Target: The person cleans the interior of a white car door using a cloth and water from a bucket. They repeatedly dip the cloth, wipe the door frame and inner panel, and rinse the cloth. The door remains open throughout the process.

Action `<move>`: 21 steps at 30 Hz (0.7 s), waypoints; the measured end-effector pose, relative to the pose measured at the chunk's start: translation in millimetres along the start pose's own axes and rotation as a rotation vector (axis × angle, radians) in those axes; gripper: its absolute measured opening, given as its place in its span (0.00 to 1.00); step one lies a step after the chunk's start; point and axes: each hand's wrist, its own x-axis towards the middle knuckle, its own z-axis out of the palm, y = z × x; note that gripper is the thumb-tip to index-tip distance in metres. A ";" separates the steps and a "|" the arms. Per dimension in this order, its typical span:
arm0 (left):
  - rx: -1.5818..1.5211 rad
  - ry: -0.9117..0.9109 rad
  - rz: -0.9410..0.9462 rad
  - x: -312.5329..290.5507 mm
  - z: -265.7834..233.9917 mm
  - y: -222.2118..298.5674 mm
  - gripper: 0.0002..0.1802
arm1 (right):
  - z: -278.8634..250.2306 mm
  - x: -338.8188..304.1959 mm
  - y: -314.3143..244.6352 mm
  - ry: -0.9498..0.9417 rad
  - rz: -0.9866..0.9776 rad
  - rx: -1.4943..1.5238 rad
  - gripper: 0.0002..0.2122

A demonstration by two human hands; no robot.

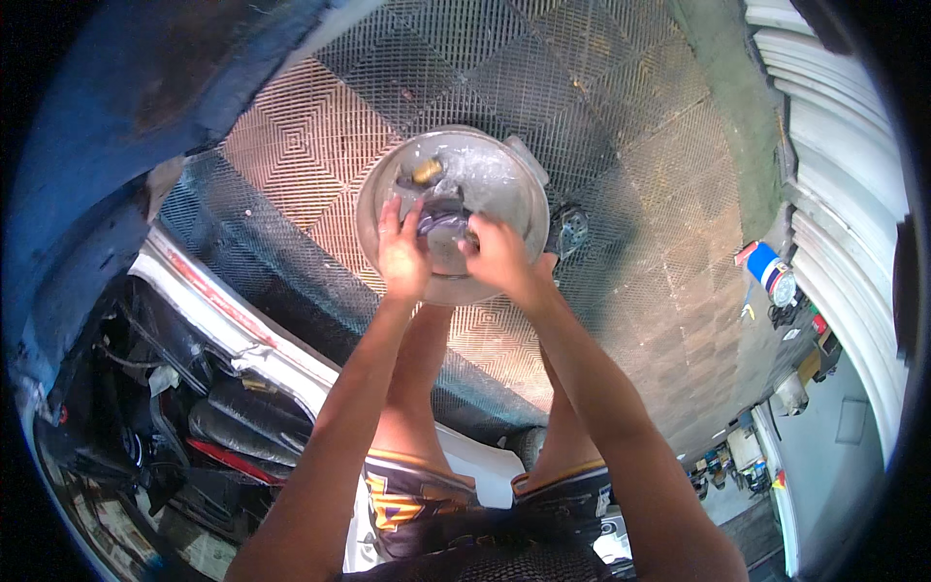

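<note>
A round greyish basin (531, 194) with wet-looking, whitish streaks stands on the floor in front of my legs. Inside it lies a dark, glossy, curved part (444, 225), its exact kind unclear. My left hand (402, 257) steadies this part from the left, fingers stretched along it. On the other side, my right hand (497, 254) is closed at the part's right end; what its curled fingers grip is hidden. Beyond the part, a small yellowish-brown piece (427, 172) rests in the basin beside something dark.
Just right of the basin sits a dark round object (572, 231) on the ridged floor tiles (640, 291). A car body with its white door sill (247, 339) borders the left. A blue-and-white container (770, 274) stands near the white corrugated wall (834, 175) at right.
</note>
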 end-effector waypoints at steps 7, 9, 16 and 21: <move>-0.246 -0.198 0.109 -8.1 -81.6 3.0 0.38 | -84.5 -108.3 -130.7 0.183 -0.454 0.103 0.09; -0.269 -0.170 0.134 -6.2 -98.0 7.5 0.40 | -91.2 -118.6 -134.6 0.203 -0.420 0.147 0.09; 0.111 -0.311 -0.037 -8.1 -139.9 27.4 0.34 | -118.2 -136.2 -133.9 0.029 -0.518 0.232 0.08; -0.617 -0.707 0.290 7.9 -183.3 87.8 0.34 | -114.5 -129.9 -134.5 -0.048 -0.539 0.238 0.09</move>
